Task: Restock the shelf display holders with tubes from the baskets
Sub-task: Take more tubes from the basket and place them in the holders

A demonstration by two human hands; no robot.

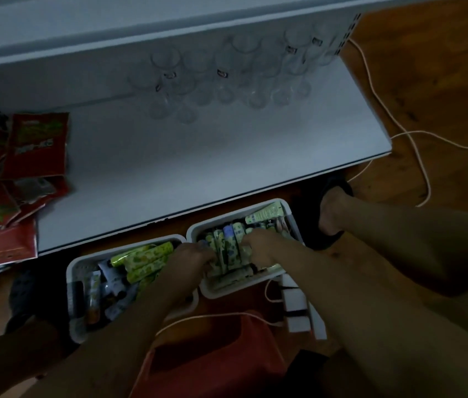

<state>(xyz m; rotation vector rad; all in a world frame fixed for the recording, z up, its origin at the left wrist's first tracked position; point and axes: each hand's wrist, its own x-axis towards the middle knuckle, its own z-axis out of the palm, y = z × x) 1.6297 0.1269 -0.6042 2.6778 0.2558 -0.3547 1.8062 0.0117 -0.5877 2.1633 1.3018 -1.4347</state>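
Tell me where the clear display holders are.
In the head view, the clear display holders stand clustered at the back of the white shelf, right of centre, beyond the right basket and right of the red packets.

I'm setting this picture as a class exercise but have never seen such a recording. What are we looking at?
No machine here: a head-worn camera looks down at a person's bare left hand and right hand. Both reach among green patterned tubes in the right-hand white plastic basket; a second white basket sits beside it on the floor. Above lies a white shelf with clear plastic display holders, seemingly empty, and red snack packets. Too dim to tell whether either hand grips a tube.
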